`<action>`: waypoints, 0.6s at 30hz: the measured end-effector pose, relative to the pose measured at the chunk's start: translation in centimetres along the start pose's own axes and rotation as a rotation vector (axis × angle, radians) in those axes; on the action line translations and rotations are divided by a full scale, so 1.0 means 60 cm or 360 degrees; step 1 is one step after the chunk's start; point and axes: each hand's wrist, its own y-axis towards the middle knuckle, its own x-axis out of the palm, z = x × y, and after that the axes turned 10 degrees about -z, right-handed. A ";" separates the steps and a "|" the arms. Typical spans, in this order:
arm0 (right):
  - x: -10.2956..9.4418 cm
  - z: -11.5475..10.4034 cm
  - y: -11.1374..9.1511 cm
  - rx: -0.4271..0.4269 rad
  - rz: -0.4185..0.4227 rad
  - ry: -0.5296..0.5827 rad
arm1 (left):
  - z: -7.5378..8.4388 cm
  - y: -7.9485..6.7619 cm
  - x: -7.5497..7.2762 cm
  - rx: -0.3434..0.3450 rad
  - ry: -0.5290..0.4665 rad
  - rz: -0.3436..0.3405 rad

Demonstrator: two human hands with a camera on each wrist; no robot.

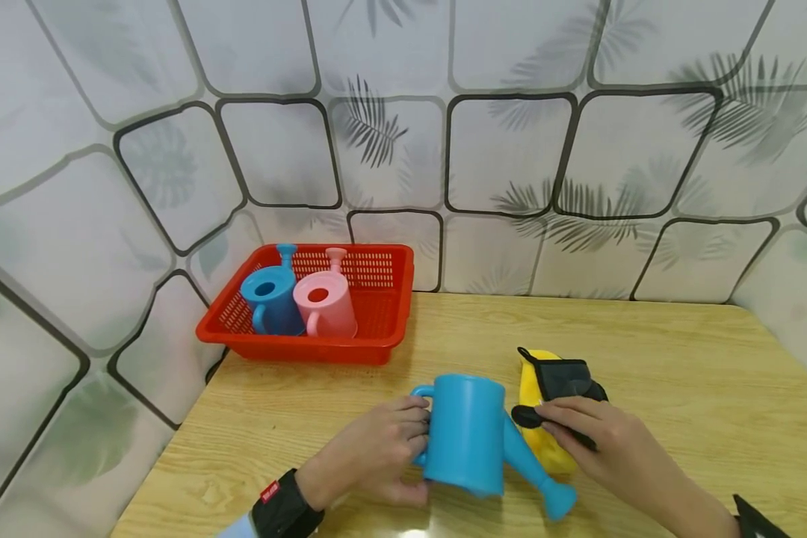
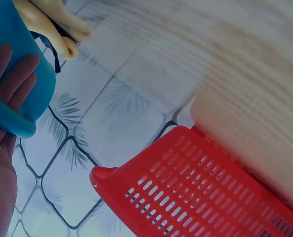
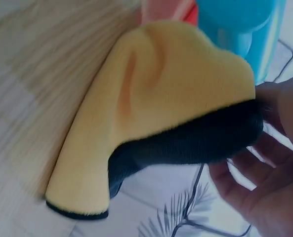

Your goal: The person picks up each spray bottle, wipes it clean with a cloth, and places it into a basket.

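Observation:
A blue watering can [image 1: 466, 433] stands in front of me, its long spout slanting down to the right. My left hand [image 1: 383, 444] grips it by the handle on its left side. In the left wrist view, the fingers of that hand [image 2: 10, 84] curl around the blue handle. Right of the can lies a yellow-and-black glove [image 1: 545, 452], its yellow fabric partly under a dark grey part. My right hand [image 1: 595, 433] pinches a black end of this glove. The right wrist view shows the glove [image 3: 151, 94] sagging from the fingertips, its black-hemmed end toward the tabletop.
A red basket [image 1: 393, 329] with slotted walls stands at the back left. Inside it are a blue watering can [image 1: 279, 302] and a pink watering can [image 1: 332, 310]. The wooden table [image 1: 699, 373] meets a patterned wall covering [image 1: 504, 157] at the back.

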 end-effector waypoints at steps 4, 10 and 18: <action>-0.004 0.016 -0.010 0.0254 -0.0137 -0.0054 | -0.007 -0.002 -0.008 -0.0008 0.0039 0.0060; -0.003 0.041 -0.032 0.0674 -0.0689 0.0041 | -0.031 -0.009 -0.030 -0.0104 0.0026 0.0175; 0.003 0.054 -0.040 0.0708 -0.0746 0.0122 | -0.083 -0.044 -0.075 -0.0352 -0.0057 0.0445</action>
